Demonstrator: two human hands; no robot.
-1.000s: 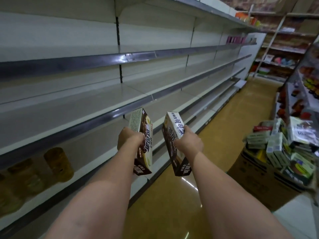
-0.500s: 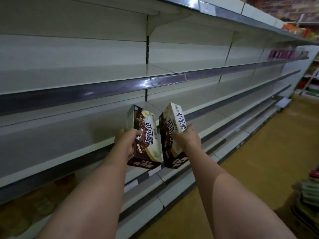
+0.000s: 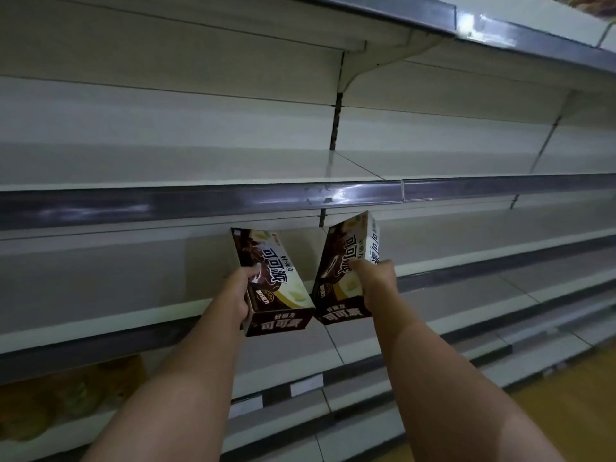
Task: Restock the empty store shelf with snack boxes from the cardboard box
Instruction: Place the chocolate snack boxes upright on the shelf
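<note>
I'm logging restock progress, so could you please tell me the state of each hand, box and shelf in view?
Left hand: gripping the left snack box.
Right hand: gripping the right snack box.
Left snack box: held, tilted, over the shelf, not yet set down.
Right snack box: held, tilted, not yet set down.
Shelf: bare where it shows.
Shelf above: bare.

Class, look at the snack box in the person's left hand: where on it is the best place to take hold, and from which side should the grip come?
Grip the left snack box across its narrow depth at the long side edge, as the left hand does: thumb on the printed front, fingers behind. Come from its left, since the right snack box, held by the right hand, crowds the other side.
</note>
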